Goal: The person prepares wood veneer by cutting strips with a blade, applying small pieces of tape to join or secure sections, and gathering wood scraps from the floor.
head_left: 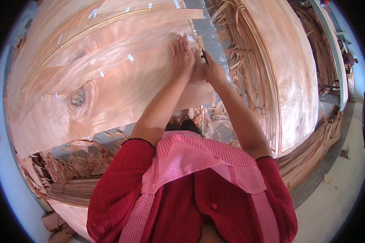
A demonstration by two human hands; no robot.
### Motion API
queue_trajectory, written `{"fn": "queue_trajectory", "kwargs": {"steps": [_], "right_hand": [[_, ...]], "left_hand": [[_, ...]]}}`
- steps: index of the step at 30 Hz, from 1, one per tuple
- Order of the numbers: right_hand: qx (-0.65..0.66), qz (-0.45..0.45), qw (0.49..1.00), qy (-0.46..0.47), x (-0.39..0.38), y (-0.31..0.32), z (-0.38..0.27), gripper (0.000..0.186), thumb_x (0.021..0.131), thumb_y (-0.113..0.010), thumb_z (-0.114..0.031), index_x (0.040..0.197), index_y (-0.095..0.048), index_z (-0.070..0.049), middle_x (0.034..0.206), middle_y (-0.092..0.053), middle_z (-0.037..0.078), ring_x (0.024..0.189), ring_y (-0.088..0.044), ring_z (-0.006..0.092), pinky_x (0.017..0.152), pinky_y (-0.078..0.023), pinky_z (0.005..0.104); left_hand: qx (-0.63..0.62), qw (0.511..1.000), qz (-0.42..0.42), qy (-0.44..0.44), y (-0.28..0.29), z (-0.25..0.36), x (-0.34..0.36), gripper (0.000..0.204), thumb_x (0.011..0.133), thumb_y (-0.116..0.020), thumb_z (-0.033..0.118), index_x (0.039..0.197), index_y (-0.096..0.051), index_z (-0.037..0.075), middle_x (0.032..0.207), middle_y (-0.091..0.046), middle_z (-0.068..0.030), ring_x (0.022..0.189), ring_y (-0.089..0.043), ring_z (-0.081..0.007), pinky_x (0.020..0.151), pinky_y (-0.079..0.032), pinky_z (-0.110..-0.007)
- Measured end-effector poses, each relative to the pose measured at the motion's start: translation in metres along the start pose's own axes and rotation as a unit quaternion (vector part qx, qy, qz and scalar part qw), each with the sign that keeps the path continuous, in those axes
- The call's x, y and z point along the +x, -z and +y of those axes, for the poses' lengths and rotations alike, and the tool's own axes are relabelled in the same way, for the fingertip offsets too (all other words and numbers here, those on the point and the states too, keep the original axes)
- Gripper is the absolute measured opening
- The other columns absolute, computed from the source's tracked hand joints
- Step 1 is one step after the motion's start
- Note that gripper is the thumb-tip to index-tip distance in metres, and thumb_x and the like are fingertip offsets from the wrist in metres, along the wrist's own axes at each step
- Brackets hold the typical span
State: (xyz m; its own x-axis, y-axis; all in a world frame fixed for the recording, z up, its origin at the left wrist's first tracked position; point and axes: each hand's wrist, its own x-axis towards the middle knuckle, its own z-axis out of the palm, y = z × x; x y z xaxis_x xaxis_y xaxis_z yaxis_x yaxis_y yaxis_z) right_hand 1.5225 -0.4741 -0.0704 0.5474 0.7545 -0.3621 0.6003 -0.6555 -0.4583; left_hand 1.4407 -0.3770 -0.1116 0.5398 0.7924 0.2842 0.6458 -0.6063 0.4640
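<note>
A wide sheet of light reddish-brown wood veneer (125, 97) lies before me, with a dark-rimmed knot hole (72, 97) at its lower left. Small white tape pieces (131, 58) dot the veneer and the overlapping sheets beyond. My left hand (184, 58) rests flat on the veneer near its right end, fingers stretched away from me. Just to its right, my right hand (215, 73) is closed around a small dark tool (205, 56) at the veneer's edge. The tool's exact kind cannot be made out, and my fingers cover part of it.
A grey strip of table surface (213, 34) runs along the veneer's right end. Beyond it stand a heap of thin veneer strips (251, 65) and a tall stack of pale sheets (292, 69). Torn scraps (207, 119) lie between me and the sheet. Pale floor (332, 190) shows at right.
</note>
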Motion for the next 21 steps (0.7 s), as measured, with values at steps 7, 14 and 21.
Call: {"fn": "queue_trajectory", "kwargs": {"steps": [7, 14, 21], "right_hand": [[-0.077, 0.024, 0.997, 0.009, 0.013, 0.004, -0.015, 0.05, 0.086, -0.038, -0.019, 0.134, -0.025, -0.02, 0.088, -0.059, 0.025, 0.075, -0.06, 0.0384, 0.065, -0.047, 0.0465], [-0.103, 0.043, 0.994, 0.014, 0.009, -0.001, -0.01, 0.048, 0.087, -0.034, -0.025, 0.134, -0.025, -0.024, 0.088, -0.059, 0.025, 0.08, -0.059, 0.04, 0.07, -0.046, 0.0478], [-0.148, 0.007, 0.988, 0.035, 0.009, 0.009, -0.02, 0.053, 0.085, -0.038, -0.023, 0.135, -0.024, -0.017, 0.087, -0.061, 0.023, 0.078, -0.061, 0.0368, 0.069, -0.048, 0.0456]], "left_hand": [[0.041, 0.997, -0.058, -0.015, 0.002, 0.008, -0.001, 0.058, 0.086, -0.038, 0.03, 0.135, -0.019, 0.006, 0.14, -0.023, -0.0107, 0.131, -0.019, -0.0287, 0.102, -0.008, -0.057], [0.107, 0.992, -0.055, -0.037, -0.016, -0.002, 0.002, 0.055, 0.086, -0.037, 0.033, 0.133, -0.025, 0.007, 0.141, -0.022, -0.0064, 0.132, -0.017, -0.0286, 0.1, -0.008, -0.06], [0.149, 0.986, -0.057, -0.04, -0.025, -0.007, 0.003, 0.051, 0.086, -0.037, 0.031, 0.133, -0.029, 0.011, 0.142, -0.02, -0.0045, 0.132, -0.015, -0.0291, 0.1, -0.008, -0.061]]}}
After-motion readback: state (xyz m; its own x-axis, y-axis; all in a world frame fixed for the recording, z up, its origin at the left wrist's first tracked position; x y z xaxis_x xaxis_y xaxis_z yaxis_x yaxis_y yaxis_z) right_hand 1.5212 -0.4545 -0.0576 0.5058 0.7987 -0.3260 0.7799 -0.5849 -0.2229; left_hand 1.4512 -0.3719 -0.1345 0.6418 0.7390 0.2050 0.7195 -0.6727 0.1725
